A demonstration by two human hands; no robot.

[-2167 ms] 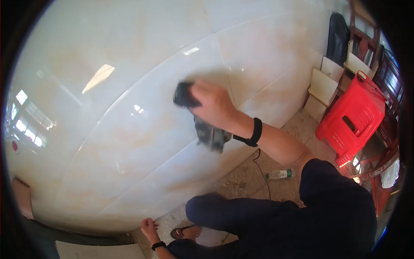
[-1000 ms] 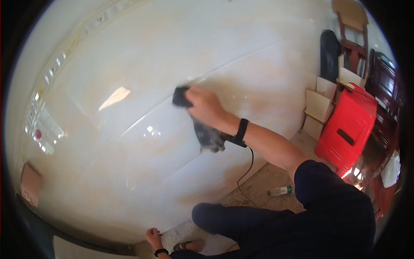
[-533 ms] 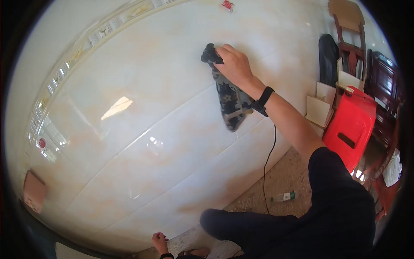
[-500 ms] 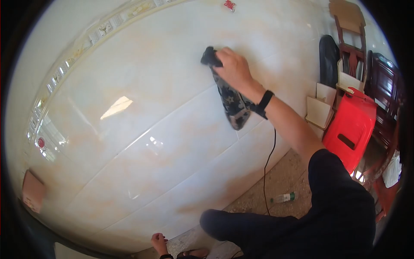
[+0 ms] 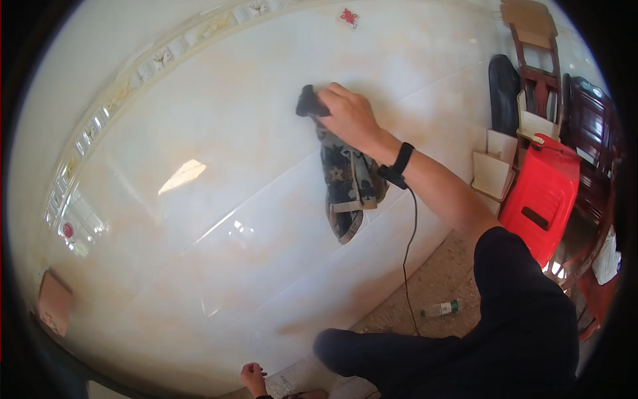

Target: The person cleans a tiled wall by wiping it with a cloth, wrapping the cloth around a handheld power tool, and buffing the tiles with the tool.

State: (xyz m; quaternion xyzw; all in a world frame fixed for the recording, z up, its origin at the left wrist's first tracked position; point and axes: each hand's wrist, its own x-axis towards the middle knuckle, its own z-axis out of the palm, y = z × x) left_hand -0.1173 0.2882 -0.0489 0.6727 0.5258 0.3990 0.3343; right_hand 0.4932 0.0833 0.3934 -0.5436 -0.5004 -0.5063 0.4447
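Observation:
My right hand is closed around a dark cloth with a grey and black star pattern, pressed against the glossy tiled wall. A bunched black part of the cloth sticks out past my fingers, and the rest hangs below the hand in loose folds. On that wrist sits a black band with a cable running down from it. My left hand is low at the bottom of the view, near the foot of the wall. Its fingers are curled in, with nothing visible in them.
A red plastic stool stands at the right beside dark wooden chairs. On the floor lies a plastic bottle near the black cable. A red ornament hangs high on the wall. A pinkish box is at the far left.
My right hand has moved left and slightly down along the wall with the cloth. The cloth's hanging end now reaches lower and further left. My left hand has shifted slightly.

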